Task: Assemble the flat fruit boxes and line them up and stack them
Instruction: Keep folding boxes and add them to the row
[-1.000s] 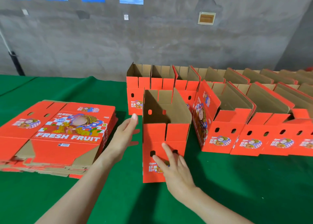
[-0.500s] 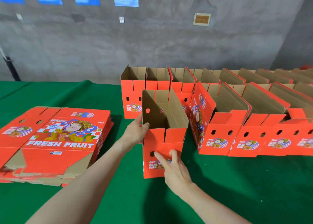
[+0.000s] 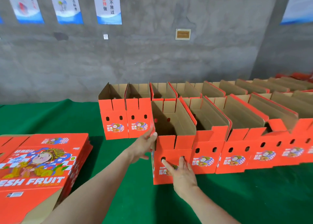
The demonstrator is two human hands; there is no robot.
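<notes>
An assembled orange fruit box (image 3: 171, 145), open at the top, stands on the green table at the left end of the front row of boxes (image 3: 254, 149). It touches the neighbouring box on its right. My left hand (image 3: 144, 145) lies against the box's left side wall, thumb at the top front corner. My right hand (image 3: 179, 171) presses flat on the box's front face, fingers spread near the two handle holes. A stack of flat orange "FRESH FRUIT" boxes (image 3: 39, 164) lies at the left.
A back row of assembled open boxes (image 3: 125, 120) runs along the grey wall to the right. Green cloth (image 3: 254, 198) covers the table in front of the rows. Posters hang on the wall.
The box has slid to the right, from standing apart to sitting against the front row. My left hand went from open air onto the box's left side; my right hand stayed on its front.
</notes>
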